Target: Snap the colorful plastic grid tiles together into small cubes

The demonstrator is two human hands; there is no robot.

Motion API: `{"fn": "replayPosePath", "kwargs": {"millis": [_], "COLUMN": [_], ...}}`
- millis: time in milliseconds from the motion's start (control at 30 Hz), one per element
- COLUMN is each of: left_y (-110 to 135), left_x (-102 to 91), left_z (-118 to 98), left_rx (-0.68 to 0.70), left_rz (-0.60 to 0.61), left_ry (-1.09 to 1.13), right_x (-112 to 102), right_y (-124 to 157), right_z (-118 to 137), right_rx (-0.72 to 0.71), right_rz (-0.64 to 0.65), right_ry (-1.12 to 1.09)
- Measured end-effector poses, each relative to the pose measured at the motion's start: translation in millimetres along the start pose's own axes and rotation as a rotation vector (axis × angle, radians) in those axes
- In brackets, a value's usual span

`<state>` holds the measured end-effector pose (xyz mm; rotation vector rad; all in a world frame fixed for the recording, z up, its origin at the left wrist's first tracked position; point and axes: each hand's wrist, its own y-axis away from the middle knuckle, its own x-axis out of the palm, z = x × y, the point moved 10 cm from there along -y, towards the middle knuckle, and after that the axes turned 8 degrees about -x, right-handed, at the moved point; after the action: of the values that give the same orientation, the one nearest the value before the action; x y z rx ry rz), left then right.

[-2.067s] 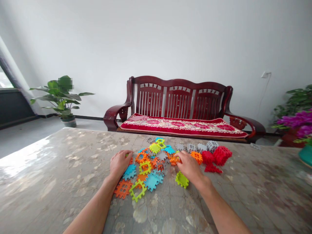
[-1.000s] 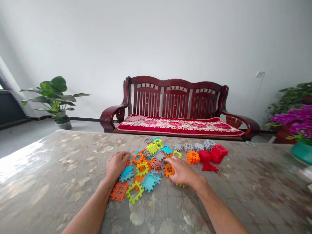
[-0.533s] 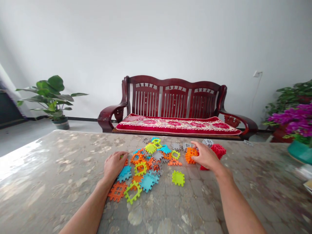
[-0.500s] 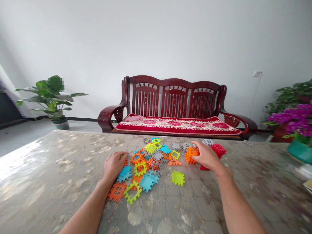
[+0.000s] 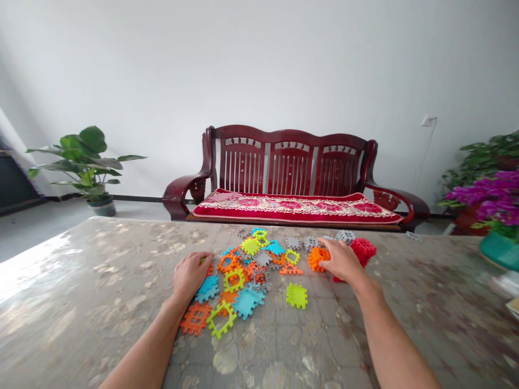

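Note:
My left hand (image 5: 191, 273) lies flat at the left edge of a pile of toothed plastic building tiles, fingers over an orange tile (image 5: 209, 270). Just below it are a blue tile (image 5: 207, 289), an orange window tile (image 5: 195, 319) and a green frame tile (image 5: 221, 320). My right hand (image 5: 343, 260) rests at the right, thumb and index finger spread around the near side of an orange block built of tiles (image 5: 318, 259); the thumb covers part of it. A red block (image 5: 363, 252) and a grey block (image 5: 345, 236) sit beside and behind this hand.
A single green tile (image 5: 297, 296) lies between the pile and my right hand. Grey tile pieces (image 5: 292, 243) are farther back. Beyond the patterned table (image 5: 259, 359) stands a wooden bench (image 5: 290, 162). Purple flowers in a teal pot (image 5: 498, 251) are at the right.

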<state>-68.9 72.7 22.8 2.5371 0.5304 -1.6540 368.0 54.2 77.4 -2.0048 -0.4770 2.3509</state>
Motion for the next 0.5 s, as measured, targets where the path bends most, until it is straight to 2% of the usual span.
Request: {"fn": "replayPosePath", "kwargs": {"millis": [133,300,367,500], "left_y": [-1,0,0,1], "left_x": [1.4,0.3,-0.1,-0.4], "left_z": [1,0,-1,-1], "left_rx": [0.003,0.002,0.000,0.009], "left_rz": [0.006,0.003,0.003,0.001], "left_ry": [0.000,0.008,0.011,0.021], "right_x": [-8,-6,1,29], "right_y": [-4,-4,-2,6], "right_z": [19,66,85,107], "right_rx": [-0.075,-0.188,-0.228,-0.257], "right_rz": [-0.025,0.011,0.044,0.230], "right_ry": [-0.070,-0.266,-0.327,-0.312]}}
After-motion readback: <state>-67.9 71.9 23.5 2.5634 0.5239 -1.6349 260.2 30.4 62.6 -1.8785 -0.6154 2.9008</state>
